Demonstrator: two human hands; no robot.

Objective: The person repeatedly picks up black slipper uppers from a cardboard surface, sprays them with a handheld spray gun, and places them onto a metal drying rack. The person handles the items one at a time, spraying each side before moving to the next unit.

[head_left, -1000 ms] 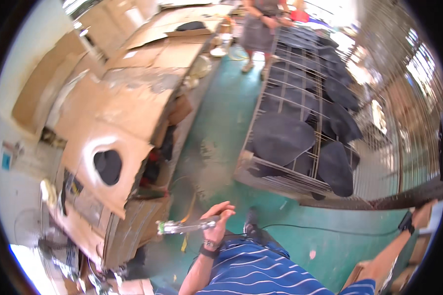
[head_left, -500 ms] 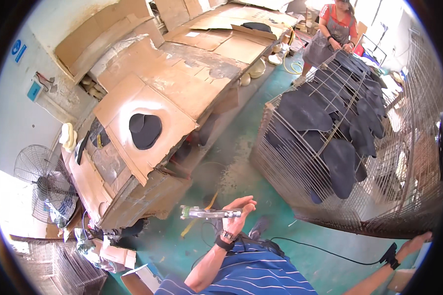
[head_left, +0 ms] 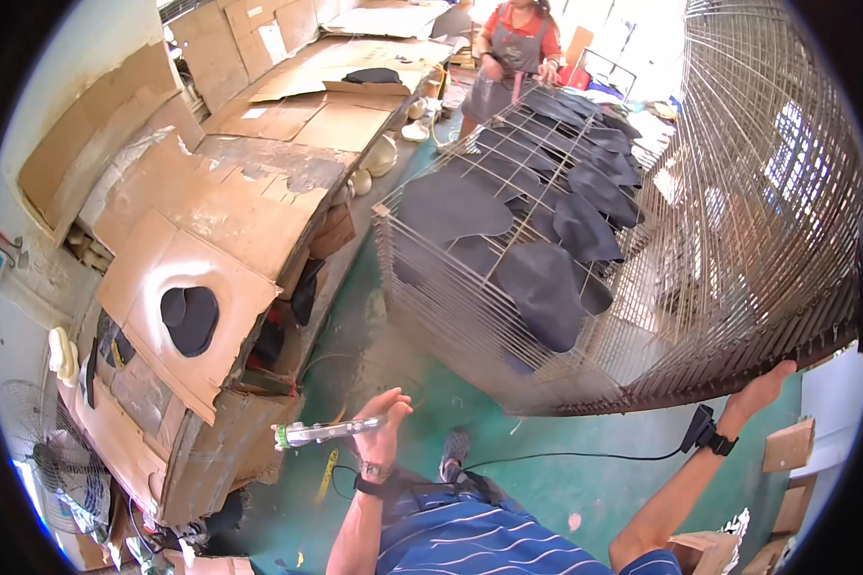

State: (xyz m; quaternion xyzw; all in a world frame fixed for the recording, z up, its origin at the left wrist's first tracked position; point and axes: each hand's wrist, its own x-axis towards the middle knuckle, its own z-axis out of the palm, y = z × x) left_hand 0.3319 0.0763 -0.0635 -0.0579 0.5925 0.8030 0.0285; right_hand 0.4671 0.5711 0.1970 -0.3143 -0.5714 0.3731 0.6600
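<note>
A metal spray gun (head_left: 321, 433) with a green tip points leftward from my left hand (head_left: 384, 428), whose fingers are closed around it. A watch and a black band circle that wrist. My right hand (head_left: 759, 388) grips the dark lower edge of a big wire rack (head_left: 738, 379) that stands tilted on the right. Dark flat rounded pieces (head_left: 541, 292) lie in overlapping rows on the wire grid. On the cardboard-covered table (head_left: 230, 216) to the left, a black rounded piece (head_left: 190, 321) sits in a patch of whitened cardboard.
Another person (head_left: 518, 57) in a grey apron stands at the rack's far end. A wire fan (head_left: 53, 460) is at the far left. A black cable (head_left: 575, 454) runs from my waist to a device on my right wrist. Cardboard boxes (head_left: 789, 446) stand at the right.
My view has swung rightward, so the table and rack sit further left. My right hand has come from the picture's edge to the rack's edge. The spray gun stays in my left hand.
</note>
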